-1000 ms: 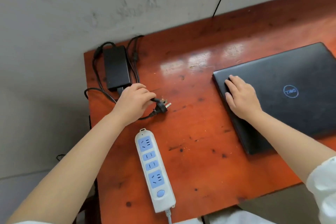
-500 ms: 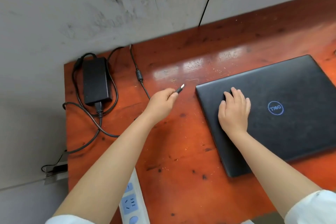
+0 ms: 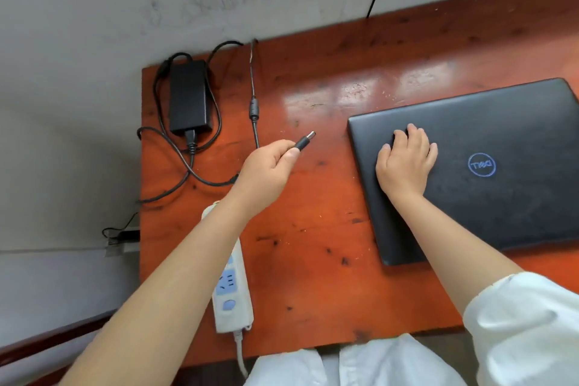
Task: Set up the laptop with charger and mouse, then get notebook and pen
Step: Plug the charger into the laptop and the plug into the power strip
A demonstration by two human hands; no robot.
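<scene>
Scuffed grey wall is seen behind a glossy red-brown wooden desk (image 3: 313, 229). At the far left corner a black rectangular charger brick (image 3: 188, 96) is laid with its thin black cables looped around it. Nearer the front edge, a white power strip with blue sockets (image 3: 231, 288) is partly covered by the left forearm. The black barrel plug with a silver tip (image 3: 305, 142) is pinched between thumb and curled fingers of the left hand (image 3: 266, 171), raised above the desk, its long axis aimed rightward at the left edge of the closed black laptop with a blue round logo (image 3: 501, 182). The right hand (image 3: 404, 160) is pressed flat, fingers together, on the lid near that edge. The plug is judged nearest the laptop's left side, where a port cannot be made out.
</scene>
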